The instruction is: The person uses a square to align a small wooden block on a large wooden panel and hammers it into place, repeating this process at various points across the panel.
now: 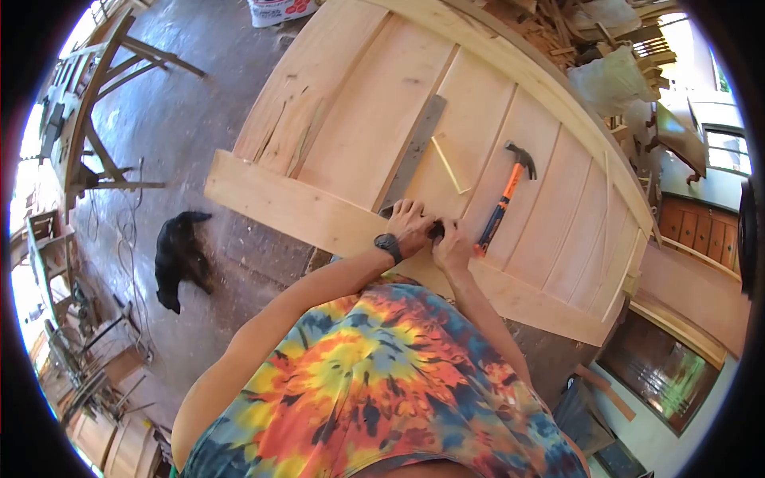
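Two hands working right up close here, both over the near rail of the wooden panel [343, 151]; right hand [452, 248] has its fingertips clamped on a small dark thing [436, 230]; left hand [410, 229] is right beside it, fingers bent, can't tell its grip; orange-and-black hammer [508, 195] lies off to the right, yellow strip [450, 166] between it and the grey bar [417, 147].

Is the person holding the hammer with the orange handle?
No, the hammer lies on the wooden panel, while the left hand and right hand meet at a small dark object.
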{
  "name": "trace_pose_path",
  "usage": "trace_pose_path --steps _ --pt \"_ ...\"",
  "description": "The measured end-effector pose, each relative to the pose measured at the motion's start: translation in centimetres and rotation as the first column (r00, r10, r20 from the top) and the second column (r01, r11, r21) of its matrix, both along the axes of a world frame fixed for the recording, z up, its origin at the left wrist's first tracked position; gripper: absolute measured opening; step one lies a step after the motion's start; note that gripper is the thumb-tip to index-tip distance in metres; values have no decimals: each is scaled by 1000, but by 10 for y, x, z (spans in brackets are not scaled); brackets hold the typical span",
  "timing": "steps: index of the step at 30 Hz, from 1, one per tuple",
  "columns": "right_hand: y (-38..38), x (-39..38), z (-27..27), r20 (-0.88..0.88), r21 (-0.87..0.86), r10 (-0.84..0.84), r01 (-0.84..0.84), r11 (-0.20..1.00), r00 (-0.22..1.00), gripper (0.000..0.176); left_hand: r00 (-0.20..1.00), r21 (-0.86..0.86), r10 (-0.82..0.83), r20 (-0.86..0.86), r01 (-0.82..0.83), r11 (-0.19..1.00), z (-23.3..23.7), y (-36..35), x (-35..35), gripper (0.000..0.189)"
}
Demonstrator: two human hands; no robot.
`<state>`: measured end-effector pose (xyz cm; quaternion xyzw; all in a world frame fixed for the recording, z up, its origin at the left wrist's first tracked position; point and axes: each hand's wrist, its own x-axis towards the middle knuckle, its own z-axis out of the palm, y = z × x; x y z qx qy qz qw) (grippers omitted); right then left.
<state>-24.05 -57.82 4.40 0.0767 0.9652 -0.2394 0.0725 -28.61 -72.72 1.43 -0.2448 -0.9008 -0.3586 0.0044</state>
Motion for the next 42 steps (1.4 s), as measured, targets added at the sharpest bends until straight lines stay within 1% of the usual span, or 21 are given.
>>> trace_pose_path --steps 1,6,8,12,18,21,23,26,33,35,36,38,39,40,41,42 --pt "-1 -1 3 -26 12 1 0 1000 1000 29 1000 -3 10 8 -10 1000 -1 3 0 12" --pt "9 -7 4 38 -13 30 -30 999 999 27 999 -17 22 38 -22 1000 -2 8 -1 11" --pt "11 -6 4 43 -9 35 -35 999 998 27 999 -44 -13 30 14 999 -4 7 -1 12" --pt "14 -3 2 23 -5 33 -32 999 999 26 1000 -41 -25 13 26 999 -5 8 -1 13" --pt "12 -2 5 26 28 2 -3 1000 1000 25 999 -20 -34 25 34 999 -3 8 -2 13" --pt "11 -2 6 50 -4 -28 29 1000 998 25 998 -20 -65 5 65 998 -3 5 -3 13" --pt "13 -1 4 -19 5 7 -7 1000 1000 25 998 -5 -60 13 60 998 -3 5 -3 14" --pt "13 0 2 -32 -15 0 0 1000 999 24 998 -3 -58 15 58 998 -4 6 -3 13" --pt "7 1 10 2 46 -43 42 998 999 25 997 35 -66 47 64 997 -3 6 -4 10" --pt "7 -1 14 49 10 -21 21 1000 999 26 999 36 -42 29 41 999 -3 5 -4 8" --pt "8 -1 16 42 15 -23 22 1000 999 26 999 41 -44 23 43 998 -5 5 -1 8" --pt "17 -6 25 100 -37 -101 105 994 990 31 995 1 -45 84 45 999 -10 10 -3 14" --pt "27 -10 25 87 -29 -98 101 994 991 31 997 10 -42 70 41 999 -5 12 -12 14" --pt "41 -10 22 -124 80 -173 183 980 977 36 993 18 -50 110 48 999 5 12 -18 21" --pt "54 -8 19 -334 164 -217 283 945 917 41 987 24 -59 151 56 998 15 13 -24 27" --pt "61 -12 27 -294 207 -300 367 907 908 49 975 34 -115 188 110 993 23 15 -39 42"
